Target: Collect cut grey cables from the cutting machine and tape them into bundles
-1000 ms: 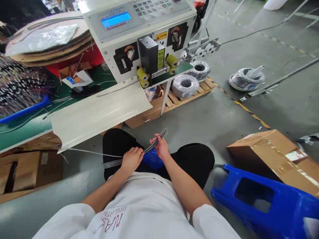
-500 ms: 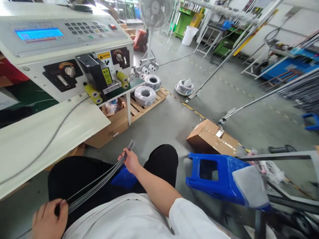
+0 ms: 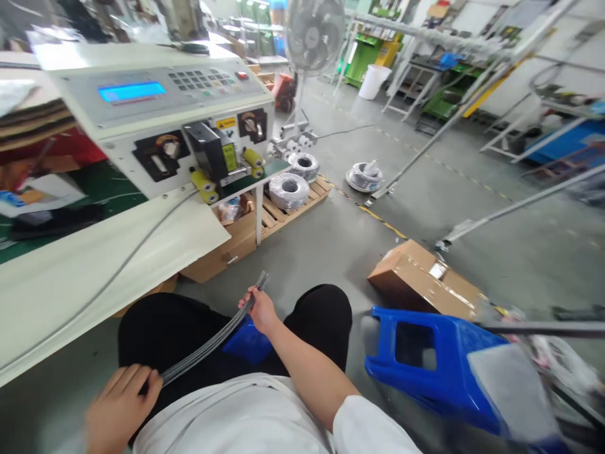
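A bundle of grey cables (image 3: 208, 349) stretches across my lap, bowed slightly between my two hands. My right hand (image 3: 261, 310) is closed around the bundle near its far end, and the cut tips stick out just past the fingers. At the lower left, my left hand (image 3: 120, 403) curls around the other part of the bundle; the cables' near ends are hidden behind it. In front of me stands a white wire-cutting machine (image 3: 118, 135) with a lit blue display. A single grey cable (image 3: 127, 258) runs from its yellow rollers (image 3: 204, 185) down over the pale sloping chute (image 3: 189, 243).
To my right a blue plastic stool (image 3: 444, 359) lies beside a cardboard box (image 3: 425, 277). Wrapped cable coils (image 3: 289, 191) rest on a wooden pallet (image 3: 321, 192) past the machine. A fan (image 3: 316, 34) and slanting metal poles (image 3: 425, 148) stand farther back.
My view has turned left, so the machine and floor items appear farther right. A strand that stood apart from the bundle now lies together with the others. Both hands keep their grip.
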`<state>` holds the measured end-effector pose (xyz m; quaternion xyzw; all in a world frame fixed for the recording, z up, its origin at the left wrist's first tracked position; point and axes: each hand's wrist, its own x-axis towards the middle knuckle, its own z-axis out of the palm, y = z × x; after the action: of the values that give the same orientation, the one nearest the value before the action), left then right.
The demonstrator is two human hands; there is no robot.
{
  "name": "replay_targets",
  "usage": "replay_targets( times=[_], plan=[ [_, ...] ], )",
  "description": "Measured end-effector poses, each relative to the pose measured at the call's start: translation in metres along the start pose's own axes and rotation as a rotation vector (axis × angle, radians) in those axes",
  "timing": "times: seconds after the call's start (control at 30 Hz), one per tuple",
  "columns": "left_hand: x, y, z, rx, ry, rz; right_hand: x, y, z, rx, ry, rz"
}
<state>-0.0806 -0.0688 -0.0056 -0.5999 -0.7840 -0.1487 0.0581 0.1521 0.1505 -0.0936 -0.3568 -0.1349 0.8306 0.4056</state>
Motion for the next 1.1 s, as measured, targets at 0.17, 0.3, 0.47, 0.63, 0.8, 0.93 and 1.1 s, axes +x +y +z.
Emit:
replay_targets(
  times=[0.17, 0.3, 0.47, 0.63, 0.8, 0.93, 1.1],
  plan=[
    [0.059, 0.034, -0.015, 0.074, 0.180, 0.228, -0.002, -0.002, 0.001, -0.089, 0.042, -0.001],
    [0.124, 0.060, -0.034, 0.063, 0.328, 0.173, -0.005, -0.005, 0.002, -0.137, 0.024, 0.026],
    [0.184, 0.075, -0.060, 0.085, 0.341, -0.051, -0.011, -0.013, 0.002, -0.138, -0.053, 0.031],
    [0.194, 0.065, -0.064, 0.142, 0.297, -0.170, -0.009, -0.015, 0.000, -0.122, -0.051, 0.021],
    [0.185, 0.056, -0.062, 0.178, 0.289, -0.196, -0.008, -0.012, 0.003, -0.118, -0.045, 0.034],
    [0.175, 0.049, -0.064, 0.219, 0.242, -0.213, -0.007, -0.010, 0.007, -0.106, -0.055, 0.029],
    [0.155, 0.026, -0.076, 0.189, 0.064, -0.107, -0.005, -0.010, 0.006, -0.122, -0.082, 0.033]
  ],
)
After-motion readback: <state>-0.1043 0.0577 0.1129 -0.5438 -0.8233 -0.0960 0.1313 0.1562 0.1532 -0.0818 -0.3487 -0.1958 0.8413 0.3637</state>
